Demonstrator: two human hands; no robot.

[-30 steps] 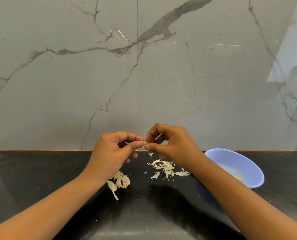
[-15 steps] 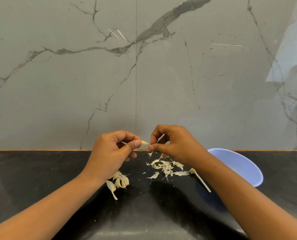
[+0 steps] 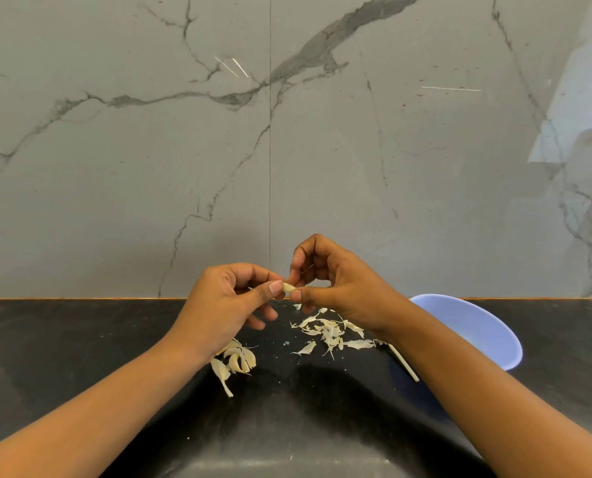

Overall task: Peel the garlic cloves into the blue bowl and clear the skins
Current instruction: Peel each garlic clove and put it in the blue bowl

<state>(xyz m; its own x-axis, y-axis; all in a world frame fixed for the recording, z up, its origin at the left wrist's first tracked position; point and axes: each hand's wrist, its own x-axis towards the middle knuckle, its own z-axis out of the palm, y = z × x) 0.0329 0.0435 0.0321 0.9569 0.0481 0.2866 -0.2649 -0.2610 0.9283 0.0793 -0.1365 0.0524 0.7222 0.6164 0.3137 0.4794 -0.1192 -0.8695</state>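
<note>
My left hand [image 3: 225, 305] pinches a small pale garlic clove [image 3: 288, 288] between thumb and forefinger, held above the black counter. My right hand [image 3: 339, 288] meets it from the right, its thumb and fingertips pinched at the clove's tip. Under my left wrist lies a cluster of unpeeled garlic cloves [image 3: 237, 362]. A scatter of papery skins [image 3: 329, 334] lies on the counter below my right hand. The blue bowl [image 3: 477, 336] stands to the right, partly behind my right forearm; its contents are hidden.
A thin pale garlic stalk [image 3: 405, 363] lies on the black counter [image 3: 80, 357] by my right forearm, next to the bowl. A grey marble wall [image 3: 287, 150] rises straight behind the counter's back edge. Tiny skin crumbs dot the counter.
My right hand had pulled away from the clove, and a stalk piece dropped by the bowl. Now it is back at the clove's tip, slightly raised.
</note>
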